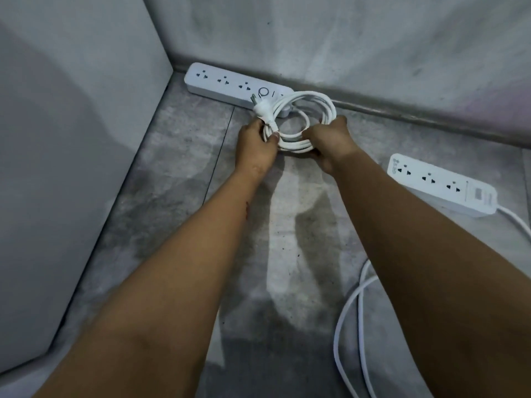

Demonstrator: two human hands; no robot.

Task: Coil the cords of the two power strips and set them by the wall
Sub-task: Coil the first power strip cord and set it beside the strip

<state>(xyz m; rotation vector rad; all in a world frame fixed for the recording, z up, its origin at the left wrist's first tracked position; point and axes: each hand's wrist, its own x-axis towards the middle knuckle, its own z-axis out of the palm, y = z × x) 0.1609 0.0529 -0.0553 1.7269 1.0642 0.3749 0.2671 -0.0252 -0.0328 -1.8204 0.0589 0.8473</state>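
A white power strip (227, 83) lies flat against the base of the far wall, near the corner. Its white cord (310, 106) is wound into a round coil just in front of the strip's right end, with the plug (260, 109) sticking up at the coil's left. My left hand (254, 146) grips the coil's left side just below the plug. My right hand (330, 142) grips the coil's right and lower side. A second white power strip (442, 185) rests on the floor at the right, away from the wall. Its cord (352, 320) trails loose toward the lower right.
The grey tiled floor (178, 156) meets a grey wall (344, 38) with a dark skirting strip at the back. A pale panel (66, 124) stands along the left side, forming a corner.
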